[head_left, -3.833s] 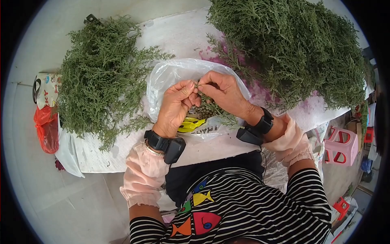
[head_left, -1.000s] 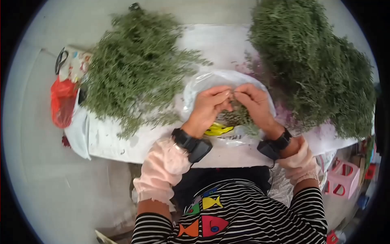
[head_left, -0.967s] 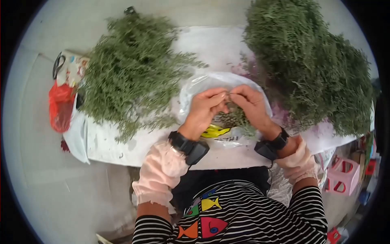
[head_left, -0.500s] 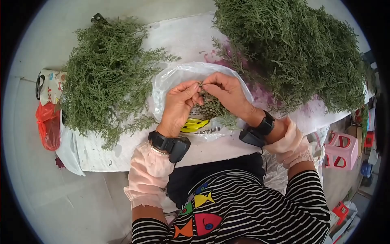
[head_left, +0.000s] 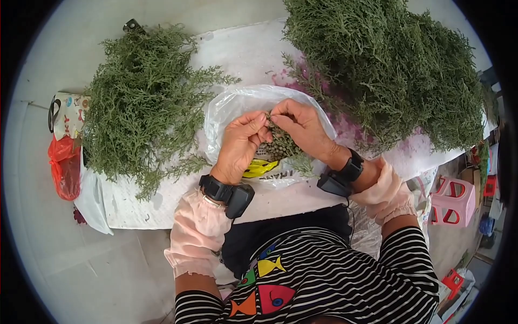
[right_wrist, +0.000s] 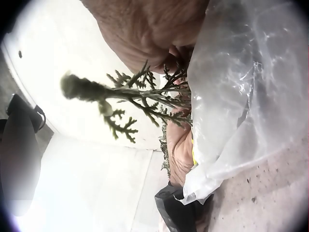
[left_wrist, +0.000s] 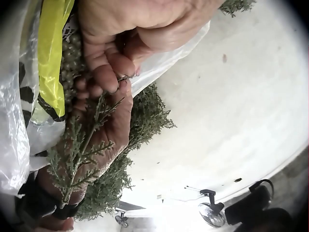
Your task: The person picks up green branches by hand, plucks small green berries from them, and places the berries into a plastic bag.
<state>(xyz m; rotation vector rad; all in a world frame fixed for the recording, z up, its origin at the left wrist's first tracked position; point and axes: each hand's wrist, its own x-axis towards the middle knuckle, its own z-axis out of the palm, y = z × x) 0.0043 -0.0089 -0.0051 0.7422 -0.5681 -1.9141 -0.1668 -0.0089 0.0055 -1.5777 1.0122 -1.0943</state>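
- Centre of frame: left hand (head_left: 236,146) and right hand (head_left: 303,129) still pinch a green sprig (left_wrist: 83,150) over the plastic bag (head_left: 224,102) — hardly changed.
- The finger work seems unfinished.

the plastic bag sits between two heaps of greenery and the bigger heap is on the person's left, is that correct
Wrong side: the bigger heap of greenery is on the person's right, as the head view shows. The plastic bag does sit between it and the smaller heap.
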